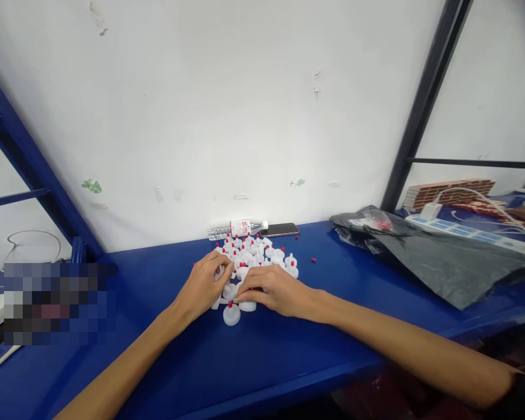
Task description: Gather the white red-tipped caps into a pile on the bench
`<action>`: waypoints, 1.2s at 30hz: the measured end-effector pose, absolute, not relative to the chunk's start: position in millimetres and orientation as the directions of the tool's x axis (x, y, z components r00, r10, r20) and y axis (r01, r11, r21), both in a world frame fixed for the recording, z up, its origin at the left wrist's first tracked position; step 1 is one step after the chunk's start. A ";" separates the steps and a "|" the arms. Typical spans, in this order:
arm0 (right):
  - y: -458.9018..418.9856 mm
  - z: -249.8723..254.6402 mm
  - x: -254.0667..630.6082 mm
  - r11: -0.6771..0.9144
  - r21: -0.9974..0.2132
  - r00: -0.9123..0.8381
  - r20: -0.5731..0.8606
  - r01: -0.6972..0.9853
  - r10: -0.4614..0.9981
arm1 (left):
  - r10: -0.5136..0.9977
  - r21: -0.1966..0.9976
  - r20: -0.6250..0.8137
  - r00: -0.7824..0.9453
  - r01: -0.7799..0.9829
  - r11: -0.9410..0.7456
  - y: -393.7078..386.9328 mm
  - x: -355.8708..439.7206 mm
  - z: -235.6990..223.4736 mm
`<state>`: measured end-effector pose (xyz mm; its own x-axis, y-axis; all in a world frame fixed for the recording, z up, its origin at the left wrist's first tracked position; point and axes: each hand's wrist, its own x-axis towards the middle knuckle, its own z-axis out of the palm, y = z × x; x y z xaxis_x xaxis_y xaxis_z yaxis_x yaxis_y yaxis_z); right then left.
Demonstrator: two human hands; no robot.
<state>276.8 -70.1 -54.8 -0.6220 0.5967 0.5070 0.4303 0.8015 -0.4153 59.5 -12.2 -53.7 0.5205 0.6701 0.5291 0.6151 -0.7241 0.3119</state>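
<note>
A heap of white plastic nozzle caps (pixel 245 255), many with small red tips, lies on the blue table. My left hand (pixel 206 281) is at the heap's left side, its fingers curled toward the thumb. White plastic shows in the gap, but I cannot tell whether it is held. My right hand (pixel 275 287) reaches over the near side of the heap, thumb and forefinger brought together. Its fingertips are beside the red tip of a white nozzle cap (pixel 231 315) standing at the front. Whatever is between those fingertips is hidden.
Behind the heap lie a clear plastic bottle (pixel 240 228) and a dark phone (pixel 280 230). A loose red tip (pixel 314 260) rests to the right. Farther right are a grey plastic bag (pixel 455 265) and a white power strip (pixel 472 232). Blue posts (pixel 30 146) frame the left.
</note>
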 end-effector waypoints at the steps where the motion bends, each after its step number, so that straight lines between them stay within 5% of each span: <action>1: -69.1 -54.4 277.0 0.785 -0.444 -0.600 0.508 0.432 0.617 | 0.668 0.314 0.538 0.514 0.613 -0.725 -10.8 58.8 -54.4; 9: -64.0 -48.6 278.7 0.550 -0.777 -0.360 0.440 0.307 0.823 | 0.657 0.336 0.578 0.484 0.593 -0.732 -8.5 58.0 -56.1; 13: -51.6 -41.6 291.6 0.486 -0.842 -0.228 0.439 0.233 0.869 | 0.655 0.352 0.593 0.468 0.581 -0.734 -9.9 58.0 -56.1; 26: -21.7 -50.4 318.8 0.408 -0.857 -0.073 0.406 0.315 0.911 | 0.646 0.411 0.626 0.436 0.520 -0.749 -6.0 57.4 -55.7; 36: -25.0 -42.3 324.0 0.478 -0.659 -0.027 0.572 0.581 0.820 | 0.609 0.341 0.635 0.475 0.535 -0.773 -18.1 59.7 -50.2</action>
